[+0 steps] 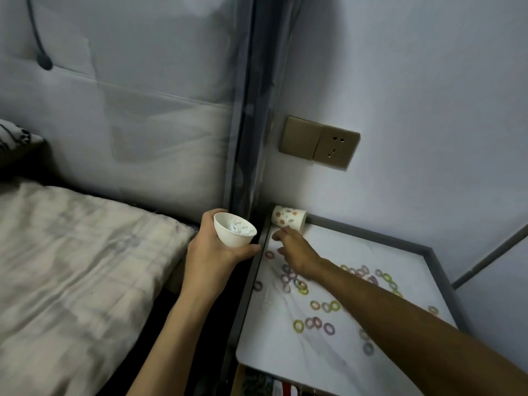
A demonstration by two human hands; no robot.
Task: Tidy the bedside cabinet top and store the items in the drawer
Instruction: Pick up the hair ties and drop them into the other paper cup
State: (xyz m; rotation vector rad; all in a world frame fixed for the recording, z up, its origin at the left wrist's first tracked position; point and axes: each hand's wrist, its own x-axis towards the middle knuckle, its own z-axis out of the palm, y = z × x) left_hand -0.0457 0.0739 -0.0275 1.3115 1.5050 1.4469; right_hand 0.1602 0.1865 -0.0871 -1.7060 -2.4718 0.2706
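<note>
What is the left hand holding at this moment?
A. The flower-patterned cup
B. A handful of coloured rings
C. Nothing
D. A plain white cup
D: the left hand grips a plain white cup beside the bed, while the flower-patterned cup lies at the back corner of the cabinet top, just ahead of the right hand.

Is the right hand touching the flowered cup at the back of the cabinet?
Cannot tell. The head view shows fingertips of the right hand at the lower edge of the flowered cup, neither contact nor gap plain.
</note>
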